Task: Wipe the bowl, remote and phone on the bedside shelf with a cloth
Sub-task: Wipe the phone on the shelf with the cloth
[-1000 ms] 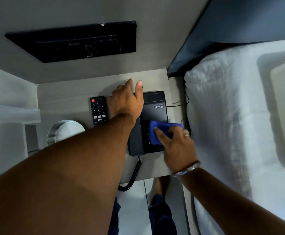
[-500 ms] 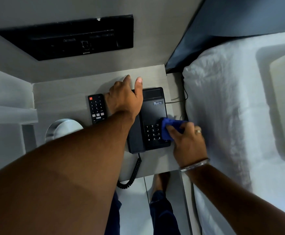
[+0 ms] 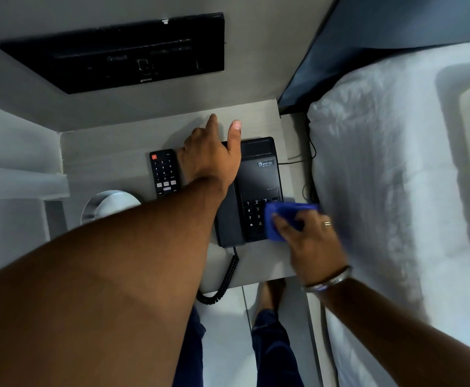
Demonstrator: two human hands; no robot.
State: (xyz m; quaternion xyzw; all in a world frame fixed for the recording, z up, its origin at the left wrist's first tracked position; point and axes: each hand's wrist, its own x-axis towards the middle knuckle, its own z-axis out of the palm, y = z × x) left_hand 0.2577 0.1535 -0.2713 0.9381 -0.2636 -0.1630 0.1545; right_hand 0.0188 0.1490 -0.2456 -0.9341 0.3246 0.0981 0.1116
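Note:
A black desk phone [image 3: 259, 174] sits on the grey bedside shelf [image 3: 111, 152]. My left hand [image 3: 210, 160] rests on the top of its handset with thumb and forefinger stretched forward. My right hand [image 3: 309, 241] holds a blue cloth [image 3: 281, 219] and presses it against the right side of the keypad. A black remote [image 3: 165, 172] lies flat just left of the phone. The metal bowl [image 3: 108, 205] stands at the shelf's front left, partly hidden by my left forearm.
A white-sheeted bed [image 3: 396, 191] runs along the right, close to the shelf. A black panel [image 3: 122, 54] hangs on the wall above. The coiled phone cord [image 3: 222, 283] dangles over the shelf's front edge. My legs stand on the floor below.
My right hand has slid the cloth from the middle of the keypad to its right edge, uncovering the number keys. My left hand has stayed on the handset.

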